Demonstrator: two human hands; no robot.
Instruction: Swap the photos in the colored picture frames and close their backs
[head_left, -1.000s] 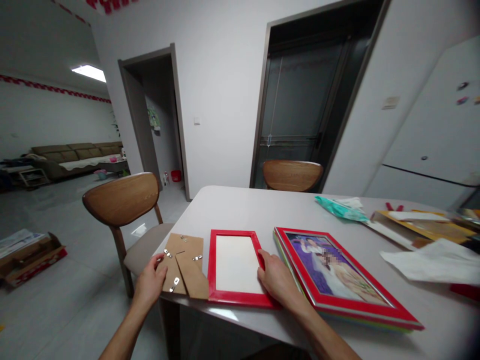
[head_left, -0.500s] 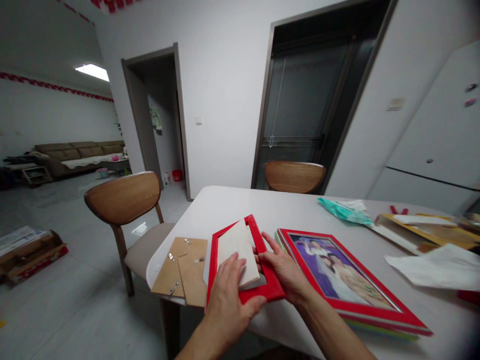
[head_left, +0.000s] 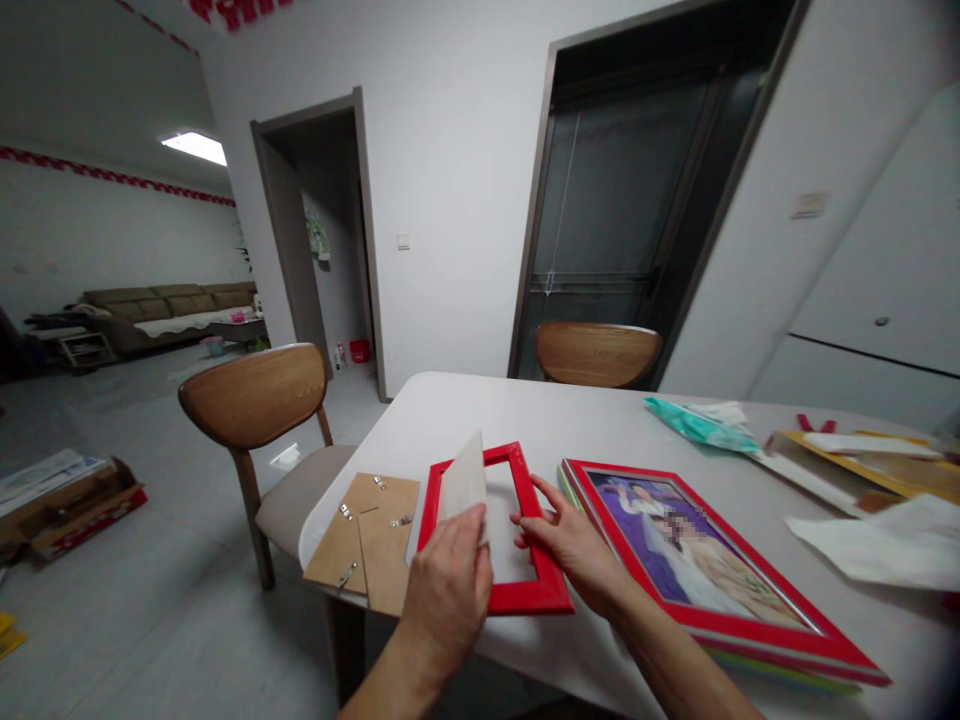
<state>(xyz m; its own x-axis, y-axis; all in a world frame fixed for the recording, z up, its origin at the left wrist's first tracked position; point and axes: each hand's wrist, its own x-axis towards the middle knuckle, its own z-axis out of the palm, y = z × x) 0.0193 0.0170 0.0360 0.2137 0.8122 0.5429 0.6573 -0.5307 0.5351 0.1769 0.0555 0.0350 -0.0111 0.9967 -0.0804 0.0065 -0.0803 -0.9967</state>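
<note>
A small red picture frame (head_left: 504, 598) is at the near edge of the white table, its opening showing the pale tabletop. My left hand (head_left: 450, 580) pinches the lower edge of a cream-coloured board (head_left: 463, 478), which stands tilted over the left part of the frame. With its fingers closed around the right side bar, my right hand (head_left: 570, 540) grips the frame. To the left lie overlapping brown backing boards (head_left: 386, 555) with metal clips. On the right, a larger red frame with a photo (head_left: 697, 560) rests on a stack of other frames.
The white table (head_left: 517, 400) also bears a teal wipes pack (head_left: 701, 425), a yellow padded envelope (head_left: 862, 465) and white paper (head_left: 885, 540). Wooden chairs stand at the left (head_left: 255, 400) and the far side (head_left: 598, 355). An open cardboard box (head_left: 90, 510) lies on the floor.
My left hand has closed on the cream board and swung it up to the left, away from the right side of the frame. More of the opening now shows. The view shifted slightly.
</note>
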